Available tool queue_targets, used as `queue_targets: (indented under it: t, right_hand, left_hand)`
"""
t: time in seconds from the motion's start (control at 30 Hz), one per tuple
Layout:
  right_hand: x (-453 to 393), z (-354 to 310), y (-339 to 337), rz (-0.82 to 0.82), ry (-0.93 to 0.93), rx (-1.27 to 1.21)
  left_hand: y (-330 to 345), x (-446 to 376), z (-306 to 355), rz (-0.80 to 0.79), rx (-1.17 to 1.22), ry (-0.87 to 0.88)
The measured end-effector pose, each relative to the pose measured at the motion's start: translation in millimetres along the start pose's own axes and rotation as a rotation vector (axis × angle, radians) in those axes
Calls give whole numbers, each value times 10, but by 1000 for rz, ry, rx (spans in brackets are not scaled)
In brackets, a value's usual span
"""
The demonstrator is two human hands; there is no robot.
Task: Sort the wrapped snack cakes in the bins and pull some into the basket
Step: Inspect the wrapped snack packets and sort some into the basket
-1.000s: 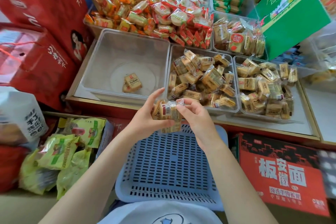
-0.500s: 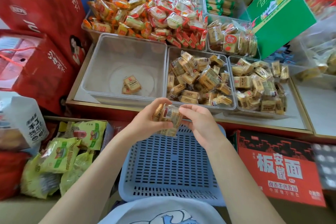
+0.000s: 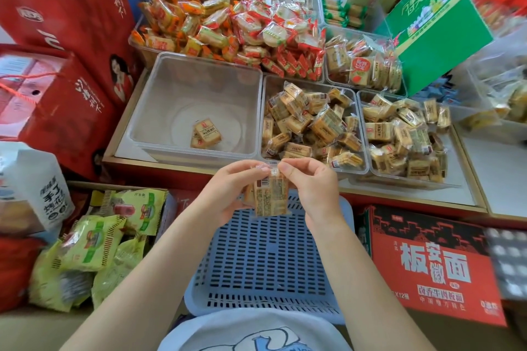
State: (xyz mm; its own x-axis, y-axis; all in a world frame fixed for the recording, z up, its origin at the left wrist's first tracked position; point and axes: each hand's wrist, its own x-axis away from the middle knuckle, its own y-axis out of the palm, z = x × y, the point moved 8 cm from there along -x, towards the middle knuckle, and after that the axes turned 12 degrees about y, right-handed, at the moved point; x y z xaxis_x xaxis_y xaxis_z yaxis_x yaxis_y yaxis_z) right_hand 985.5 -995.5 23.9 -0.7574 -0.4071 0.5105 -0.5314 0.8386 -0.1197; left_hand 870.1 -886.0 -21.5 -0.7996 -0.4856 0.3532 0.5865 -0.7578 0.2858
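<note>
Your left hand [image 3: 228, 194] and right hand [image 3: 313, 188] both pinch one wrapped snack cake [image 3: 269, 198], its long axis upright, directly above the blue basket [image 3: 265, 265] at six o'clock, equally near both hands.

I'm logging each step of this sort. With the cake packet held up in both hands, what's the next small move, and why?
Probably lower and release it: both the left hand and right hand pinch the packet right above the blue basket.
</note>
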Motion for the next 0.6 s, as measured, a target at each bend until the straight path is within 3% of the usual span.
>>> queue_targets:
  t: [0.2, 0.4, 0.6]
  right_hand:
    - [-27, 88, -1, 27, 29, -42]
    - [-97, 164, 70, -46, 96, -63]
    - [-74, 276, 261, -249, 72, 315]
  left_hand:
    - [-58, -15, -24, 79, 35, 10]
    - [-127, -28, -40, 177, 81, 17]
    - [-274, -16, -154, 378, 237, -50]
